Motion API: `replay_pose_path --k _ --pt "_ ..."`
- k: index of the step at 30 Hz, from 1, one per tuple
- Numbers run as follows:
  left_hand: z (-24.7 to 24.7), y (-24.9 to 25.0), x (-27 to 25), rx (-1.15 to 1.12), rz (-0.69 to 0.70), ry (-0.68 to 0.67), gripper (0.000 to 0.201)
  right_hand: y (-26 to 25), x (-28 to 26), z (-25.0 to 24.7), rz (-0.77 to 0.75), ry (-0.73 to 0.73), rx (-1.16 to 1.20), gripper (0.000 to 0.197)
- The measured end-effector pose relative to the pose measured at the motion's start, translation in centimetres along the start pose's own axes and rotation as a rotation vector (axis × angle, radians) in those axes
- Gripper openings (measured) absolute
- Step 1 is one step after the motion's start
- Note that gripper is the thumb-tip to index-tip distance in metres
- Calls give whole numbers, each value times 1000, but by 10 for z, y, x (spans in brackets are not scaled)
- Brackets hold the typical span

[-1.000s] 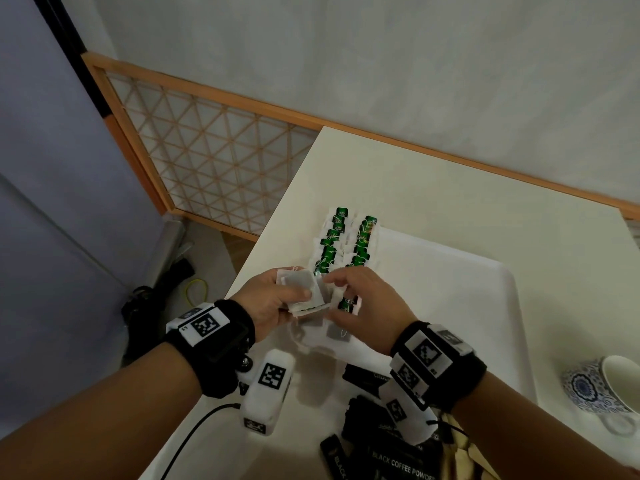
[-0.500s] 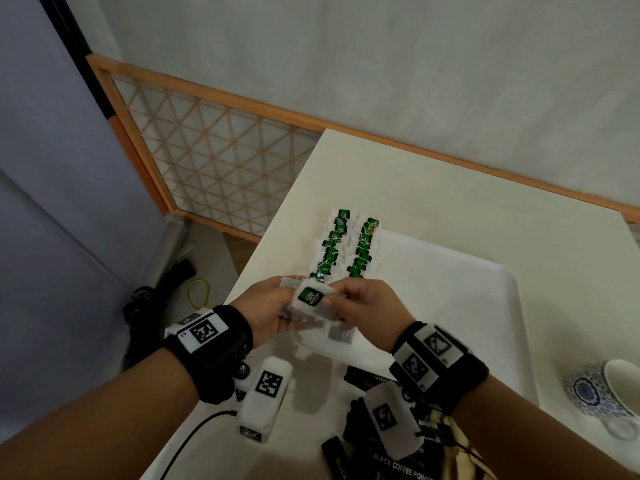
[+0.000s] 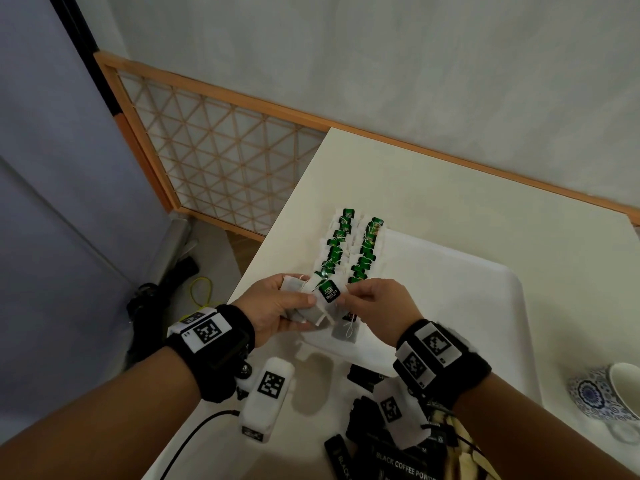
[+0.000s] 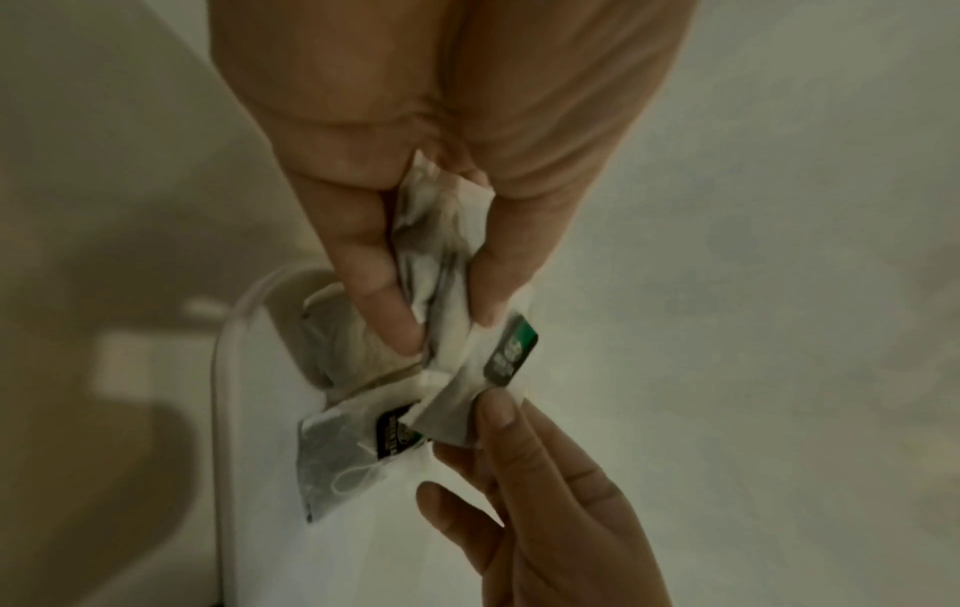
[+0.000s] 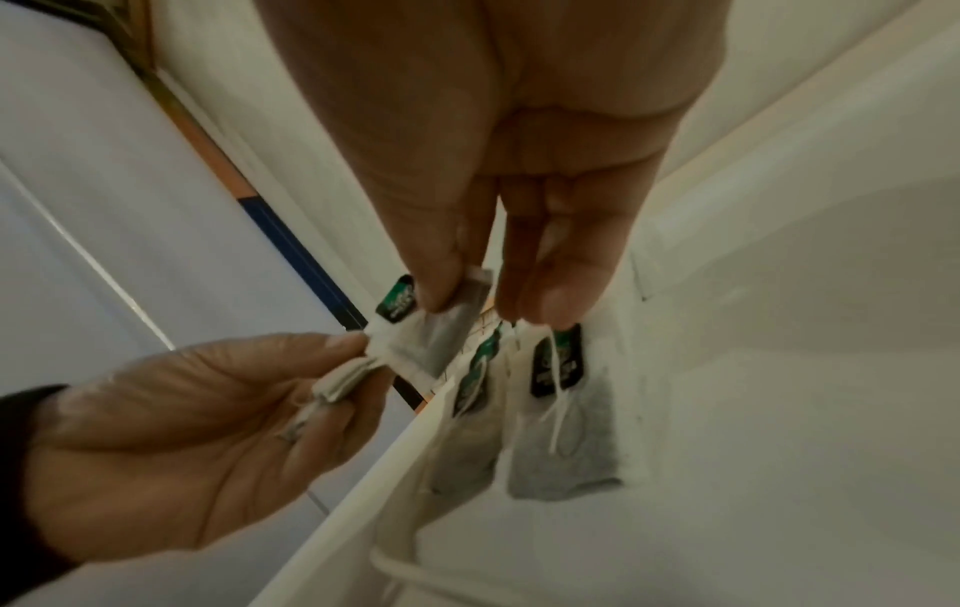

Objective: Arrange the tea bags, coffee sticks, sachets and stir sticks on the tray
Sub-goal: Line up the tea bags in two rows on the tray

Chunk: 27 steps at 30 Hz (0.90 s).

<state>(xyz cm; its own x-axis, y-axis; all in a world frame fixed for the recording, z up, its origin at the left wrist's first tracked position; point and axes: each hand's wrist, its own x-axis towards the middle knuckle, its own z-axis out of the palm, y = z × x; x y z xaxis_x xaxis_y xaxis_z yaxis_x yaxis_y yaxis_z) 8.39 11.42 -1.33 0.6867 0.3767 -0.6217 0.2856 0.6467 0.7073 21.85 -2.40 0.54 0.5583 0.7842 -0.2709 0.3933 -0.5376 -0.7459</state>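
Note:
Over the near left corner of the white tray (image 3: 485,306), my left hand (image 3: 277,306) grips a small stack of tea bags (image 4: 442,263) between thumb and fingers. My right hand (image 3: 374,299) pinches the top tea bag (image 3: 329,292) of that stack by its edge, green tag up; the same tea bag (image 5: 442,328) shows between thumb and forefinger in the right wrist view. Two rows of tea bags with green tags (image 3: 349,247) lie along the tray's left side. Loose tea bags (image 5: 566,431) lie on the tray under my hands.
Black coffee sticks (image 3: 388,448) lie on the table in front of the tray, near my right wrist. A blue patterned cup (image 3: 609,396) stands at the right edge. The table's left edge (image 3: 270,244) drops to the floor beside a wooden lattice screen (image 3: 214,161).
The top tea bag has been turned tag-up and my right hand has drawn it a little away from the stack in my left hand. Both hands stay over the tray's near left corner.

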Motion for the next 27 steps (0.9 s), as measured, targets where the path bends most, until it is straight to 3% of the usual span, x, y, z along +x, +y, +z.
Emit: replay_pose_path --k 4,7,11,15,20,24,27 --pt "-13 3 3 -29 57 141 29 5 3 2 91 37 32 13" --pt "-25 8 5 -110 89 218 40 5 4 11 230 -43 229 13" --pt "-32 16 5 -162 129 259 46 0 5 24 313 -125 361 29" --pt "-30 18 5 -150 139 236 46 -7 10 34 320 -143 265 13" --pt "-26 17 6 -134 127 210 43 -10 14 34 282 -87 125 26" --pt "-21 17 6 -130 116 193 35 -6 12 29 165 -3 -57 29" --pt "-14 17 5 -89 109 145 34 -10 7 22 29 78 40 24"
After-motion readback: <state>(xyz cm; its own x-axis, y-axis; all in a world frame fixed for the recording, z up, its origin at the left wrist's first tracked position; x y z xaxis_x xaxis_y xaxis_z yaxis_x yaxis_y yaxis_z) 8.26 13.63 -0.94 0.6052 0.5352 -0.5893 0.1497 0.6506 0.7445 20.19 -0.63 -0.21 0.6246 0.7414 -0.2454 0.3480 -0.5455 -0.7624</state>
